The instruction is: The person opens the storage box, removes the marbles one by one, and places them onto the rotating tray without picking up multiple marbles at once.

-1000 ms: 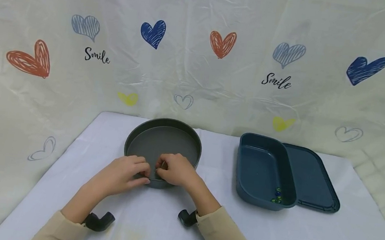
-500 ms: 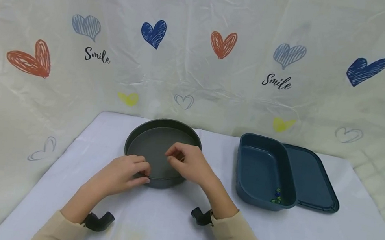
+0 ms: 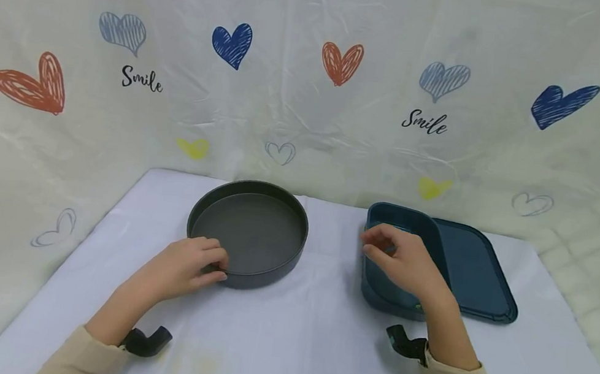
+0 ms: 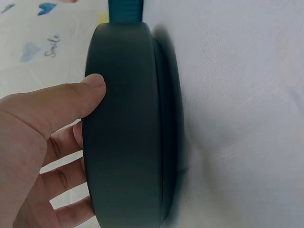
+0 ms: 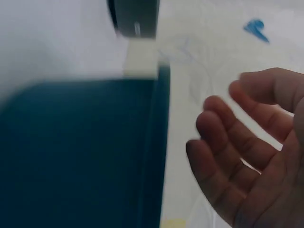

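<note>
Head cam: R hand (image 3: 403, 260) hides mid of blue box (image 3: 383, 294); green speck (image 3: 418, 306) at box's 5 o'clock too tiny to ID. R wrist cam: box blurry, cut at 8 o'clock. L wrist cam: pan (image 4: 126, 133) cut at 6 o'clock.

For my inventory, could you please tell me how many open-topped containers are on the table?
2: the round gray pan, whose near rim the left hand holds, and the rectangular blue container, partly hidden behind the right hand.
</note>
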Demonstrator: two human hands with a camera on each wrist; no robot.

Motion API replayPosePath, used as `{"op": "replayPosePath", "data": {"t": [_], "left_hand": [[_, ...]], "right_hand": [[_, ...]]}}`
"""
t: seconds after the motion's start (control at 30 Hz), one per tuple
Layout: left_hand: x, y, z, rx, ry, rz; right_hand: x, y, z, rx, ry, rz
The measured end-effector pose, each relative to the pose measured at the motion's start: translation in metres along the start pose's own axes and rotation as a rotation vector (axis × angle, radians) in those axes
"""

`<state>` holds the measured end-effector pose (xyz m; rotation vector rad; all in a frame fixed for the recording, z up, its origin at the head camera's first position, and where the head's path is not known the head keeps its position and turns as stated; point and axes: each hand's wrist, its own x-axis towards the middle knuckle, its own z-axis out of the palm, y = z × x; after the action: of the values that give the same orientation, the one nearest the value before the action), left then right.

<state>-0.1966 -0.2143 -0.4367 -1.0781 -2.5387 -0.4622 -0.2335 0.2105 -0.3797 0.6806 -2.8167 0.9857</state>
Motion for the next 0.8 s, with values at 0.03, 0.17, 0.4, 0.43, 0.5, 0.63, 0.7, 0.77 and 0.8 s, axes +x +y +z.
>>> {"op": "replayPosePath", "data": {"t": [0.03, 0.17, 0.4, 0.43, 0.5, 0.63, 0.7, 0.77, 0.8], "left_hand": [[0.0, 0.0, 0.0, -0.001, -0.006, -0.001], [0.0, 0.0, 0.0, -0.006, -0.018, -0.006], [0.0, 0.001, 0.0, -0.001, -0.006, -0.003], [0.0, 0.001, 0.0, 0.003, -0.006, -0.005], [0.0, 0.001, -0.001, 0.007, -0.008, -0.009], [0.0, 0.001, -0.001, 0.015, -0.013, -0.013], [0.0, 0.001, -0.001, 0.018, -0.012, -0.014], [0.0, 0.0, 0.0, 0.02, -0.012, -0.015], [0.0, 0.0, 0.0, 0.02, -0.012, -0.015]], "right_hand": [[-0.001, 0.003, -0.004, -0.024, -0.008, 0.015], [-0.007, 0.013, -0.019, -0.119, -0.09, 0.093], [-0.014, 0.028, -0.033, -0.249, -0.324, 0.245], [-0.015, 0.031, -0.033, -0.256, -0.351, 0.259], [-0.016, 0.036, -0.034, -0.256, -0.394, 0.285], [-0.019, 0.045, -0.033, -0.255, -0.428, 0.329], [-0.019, 0.048, -0.032, -0.255, -0.431, 0.339], [-0.018, 0.049, -0.031, -0.253, -0.434, 0.35], [-0.018, 0.049, -0.03, -0.251, -0.438, 0.355]]}}
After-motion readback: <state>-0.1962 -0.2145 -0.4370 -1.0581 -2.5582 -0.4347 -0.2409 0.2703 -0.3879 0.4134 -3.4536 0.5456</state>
